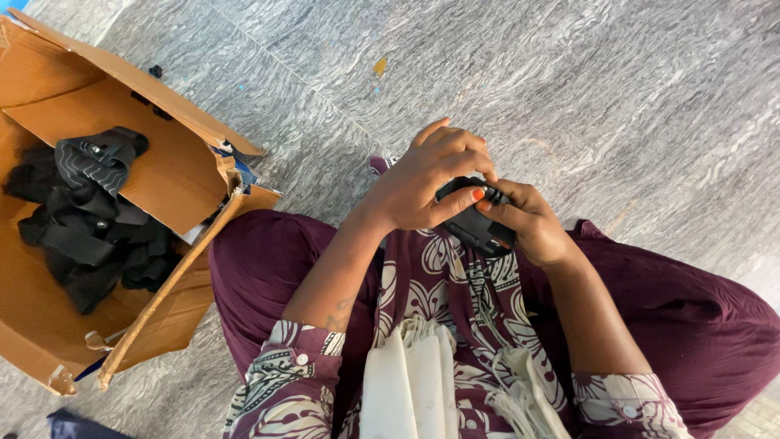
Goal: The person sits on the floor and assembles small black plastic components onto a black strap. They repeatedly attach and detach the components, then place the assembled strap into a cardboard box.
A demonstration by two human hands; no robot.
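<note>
A small black object [471, 223], perhaps a strap buckle or padded piece, is held between both hands above my lap. My left hand [426, 183] wraps over its top, thumb pressed on it. My right hand [524, 223] grips it from the right side, fingers curled around. Most of the object is hidden by the fingers. I sit cross-legged in dark maroon trousers [268, 268] and a patterned maroon top.
An open cardboard box [171, 171] lies on the grey marble floor [569, 73] to my left, holding a pile of black fabric items with straps [89, 215]. A cream scarf [410, 378] hangs down my front. A small black bit [155, 71] lies beyond the box.
</note>
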